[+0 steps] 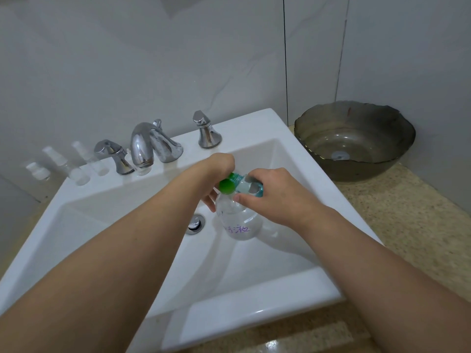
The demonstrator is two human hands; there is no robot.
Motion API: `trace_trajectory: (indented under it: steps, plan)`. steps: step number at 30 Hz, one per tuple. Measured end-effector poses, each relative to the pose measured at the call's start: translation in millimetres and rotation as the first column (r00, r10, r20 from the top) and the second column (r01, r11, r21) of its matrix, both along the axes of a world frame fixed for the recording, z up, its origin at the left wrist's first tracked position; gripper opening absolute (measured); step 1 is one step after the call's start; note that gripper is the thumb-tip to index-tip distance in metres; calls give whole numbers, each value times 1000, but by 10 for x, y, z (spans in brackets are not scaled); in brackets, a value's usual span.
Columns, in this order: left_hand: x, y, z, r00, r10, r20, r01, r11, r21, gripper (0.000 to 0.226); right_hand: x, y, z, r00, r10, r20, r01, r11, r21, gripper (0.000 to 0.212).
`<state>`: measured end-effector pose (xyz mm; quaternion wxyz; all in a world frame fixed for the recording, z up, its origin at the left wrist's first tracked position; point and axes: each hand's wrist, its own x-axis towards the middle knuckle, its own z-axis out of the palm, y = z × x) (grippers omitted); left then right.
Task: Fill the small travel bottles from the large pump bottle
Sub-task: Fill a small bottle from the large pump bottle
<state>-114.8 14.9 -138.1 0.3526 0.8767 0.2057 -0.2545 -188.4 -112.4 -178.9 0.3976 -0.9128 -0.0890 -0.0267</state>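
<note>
Item: large pump bottle (238, 220), clear, purple handwriting on its side, green pump head (227, 186); you are holding it over the basin of the white sink (107, 200), just beside the drain (195, 223). Left hand (216, 174): you are reaching down behind the pump head, fingers (210, 201) curling against the bottle's shoulder, apparently steadying it; how firmly is hard to tell from here. Right hand (275, 197): you are wrapping it round a small clear container with a teal edge (251, 187), probably a travel bottle, thumb lying along the big bottle's neck. The container is sitting directly at the pump head, touching or nearly so. Handling note: you are doing well to work over the sink; keep the small mouth square under the spout, the big bottle upright, and press in short strokes so nothing overflows. Stock awaiting filling: small travel bottles (76, 171) are standing in a row on the sink ledge left of the tap (150, 143), well apart from both hands.
</note>
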Motion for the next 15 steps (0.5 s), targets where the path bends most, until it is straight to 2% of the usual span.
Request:
trace_trajectory:
  steps: [8, 11, 15]
  plan:
    - [70, 79, 139, 987, -77, -140, 57, 988, -144, 59, 7, -9, 14, 999, 7, 50, -9, 999, 37, 49]
    - [67, 77, 121, 985, -85, -147, 67, 990, -121, 56, 13, -9, 7, 999, 10, 44, -12, 999, 45, 49]
    - [8, 22, 87, 994, -69, -81, 65, 997, -43, 45, 25, -9, -4, 999, 5, 36, -7, 999, 40, 50]
